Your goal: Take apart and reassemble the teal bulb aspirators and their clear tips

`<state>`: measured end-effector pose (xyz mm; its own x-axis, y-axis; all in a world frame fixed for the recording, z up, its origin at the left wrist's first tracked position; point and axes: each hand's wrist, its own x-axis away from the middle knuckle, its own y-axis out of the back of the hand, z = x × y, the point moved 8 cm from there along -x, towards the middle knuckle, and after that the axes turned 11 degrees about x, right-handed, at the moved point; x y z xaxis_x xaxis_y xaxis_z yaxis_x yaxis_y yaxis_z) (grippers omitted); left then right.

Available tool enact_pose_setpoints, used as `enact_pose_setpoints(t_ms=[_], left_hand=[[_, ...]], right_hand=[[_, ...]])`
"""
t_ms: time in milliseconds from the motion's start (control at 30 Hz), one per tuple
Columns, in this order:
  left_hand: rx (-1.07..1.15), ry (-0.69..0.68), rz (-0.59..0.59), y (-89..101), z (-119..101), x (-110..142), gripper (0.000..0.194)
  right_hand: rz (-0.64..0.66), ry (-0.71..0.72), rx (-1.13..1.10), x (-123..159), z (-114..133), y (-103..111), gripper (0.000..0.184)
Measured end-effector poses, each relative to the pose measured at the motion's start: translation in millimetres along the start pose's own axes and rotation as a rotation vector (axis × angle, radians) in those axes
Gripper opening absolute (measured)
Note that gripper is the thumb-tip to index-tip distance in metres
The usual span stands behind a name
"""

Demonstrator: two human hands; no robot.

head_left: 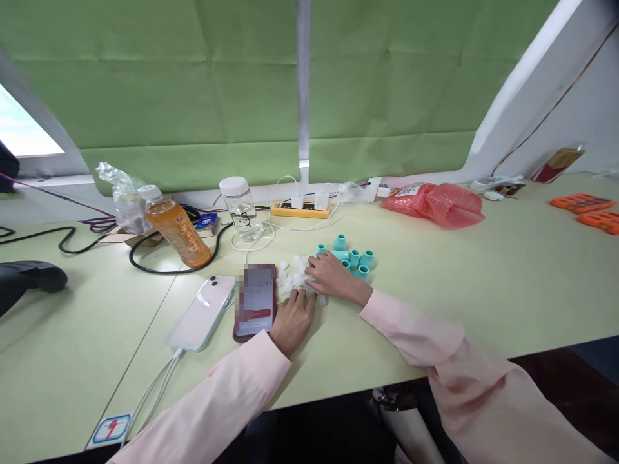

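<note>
My left hand [293, 320] lies on the pale green table [483, 283] beside a phone in a red case [255, 301], its fingers curled toward a heap of small white pieces [293, 276]. My right hand [329, 274] rests palm down over the same white pieces, fingers bent and close together. Just behind it stand several small teal caps [355, 256]. What either hand holds under its fingers is hidden.
A white phone [202, 312] on a cable lies left of the red-cased phone. Behind stand an orange drink bottle [176, 225], a clear jar [240, 207], a yellow power strip [300, 209] and black cables. Pink bubble wrap [435, 203] lies at back right, orange trays [587, 207] far right.
</note>
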<state>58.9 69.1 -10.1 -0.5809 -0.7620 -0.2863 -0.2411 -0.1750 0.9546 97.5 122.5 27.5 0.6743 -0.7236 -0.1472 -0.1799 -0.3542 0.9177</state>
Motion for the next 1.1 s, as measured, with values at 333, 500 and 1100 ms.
enact_pose_setpoints(t_ms=[333, 500, 1100], left_hand=[[-0.032, 0.003, -0.067, 9.3, -3.4, -7.0, 0.023], [-0.037, 0.017, -0.091, 9.2, -3.1, -9.8, 0.023], [0.037, 0.024, -0.129, 0.2, 3.5, -29.3, 0.025]], right_hand=[[0.023, -0.098, 0.025, 17.2, -4.9, -4.1, 0.029], [0.032, -0.182, -0.014, 26.0, -3.6, -6.8, 0.035], [-0.105, -0.348, -0.238, 40.7, -38.5, -20.0, 0.021]])
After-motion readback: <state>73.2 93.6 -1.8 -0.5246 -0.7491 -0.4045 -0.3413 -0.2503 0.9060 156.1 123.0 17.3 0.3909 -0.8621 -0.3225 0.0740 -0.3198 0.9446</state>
